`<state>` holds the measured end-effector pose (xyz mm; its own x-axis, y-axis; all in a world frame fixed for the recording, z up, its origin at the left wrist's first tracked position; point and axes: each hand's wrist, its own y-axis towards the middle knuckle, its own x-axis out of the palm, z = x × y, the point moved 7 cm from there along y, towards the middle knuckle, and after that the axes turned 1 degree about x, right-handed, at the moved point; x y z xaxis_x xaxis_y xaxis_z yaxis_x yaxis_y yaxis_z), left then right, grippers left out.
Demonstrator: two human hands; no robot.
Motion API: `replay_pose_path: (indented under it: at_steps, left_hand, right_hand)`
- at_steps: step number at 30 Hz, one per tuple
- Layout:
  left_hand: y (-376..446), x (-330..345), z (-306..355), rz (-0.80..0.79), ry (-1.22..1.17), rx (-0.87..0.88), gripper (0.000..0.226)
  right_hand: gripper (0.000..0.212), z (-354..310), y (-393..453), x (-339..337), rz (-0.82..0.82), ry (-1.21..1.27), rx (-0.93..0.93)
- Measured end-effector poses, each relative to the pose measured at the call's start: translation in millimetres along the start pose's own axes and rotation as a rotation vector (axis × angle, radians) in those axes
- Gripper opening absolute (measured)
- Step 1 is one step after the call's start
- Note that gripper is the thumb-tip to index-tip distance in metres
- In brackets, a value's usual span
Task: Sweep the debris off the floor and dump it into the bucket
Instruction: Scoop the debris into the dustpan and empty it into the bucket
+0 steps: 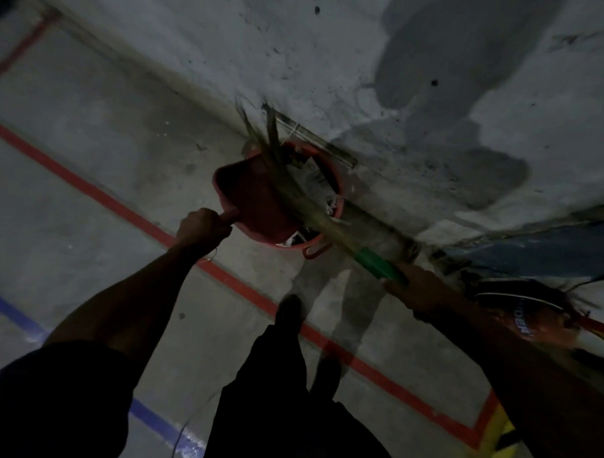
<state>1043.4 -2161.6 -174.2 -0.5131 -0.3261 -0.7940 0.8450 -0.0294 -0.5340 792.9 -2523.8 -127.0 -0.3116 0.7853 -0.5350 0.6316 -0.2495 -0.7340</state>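
My left hand (201, 225) grips the handle of a dark red dustpan (254, 196), which is tilted over the red bucket (334, 182) standing at the foot of the wall. My right hand (416, 291) grips the green handle of a straw broom (295, 191). The broom's bristles lie across the dustpan and the bucket's mouth, with their tips blurred against the wall. Pale scraps of debris (328, 205) show inside the bucket.
A grey concrete wall (334, 58) runs diagonally behind the bucket. Red tape lines (100, 194) and a blue line (157, 422) cross the concrete floor. My shoe (291, 312) stands just short of the bucket. An orange bag (530, 322) and dark clutter lie at the right.
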Motion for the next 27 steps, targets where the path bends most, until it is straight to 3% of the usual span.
replay_pose_path:
  at_steps: [2,8,12,16,20,27]
  left_hand:
    - [-1,-4,-2,0.012,-0.034,-0.035,0.044]
    - [-5,-15,1,0.017,0.004,-0.046,0.036]
    - [-6,-13,7,0.023,0.006,-0.054,0.029]
    - [-9,-12,15,0.033,0.016,-0.056,0.034]
    - [-14,-11,16,0.04,0.042,-0.029,0.026]
    - [-26,-6,5,0.009,-0.023,-0.035,0.027]
  right_hand:
    - [0.046,6,-6,-6,0.041,0.095,0.002]
    - [0.046,13,-23,-3,0.057,0.296,-0.025]
    - [0.048,-9,-29,16,-0.036,0.204,-0.098]
    - [0.061,-27,-18,29,-0.164,-0.052,-0.174]
    - [0.061,-28,1,20,-0.106,-0.185,-0.121]
    - [0.047,-7,1,2,0.087,-0.006,0.016]
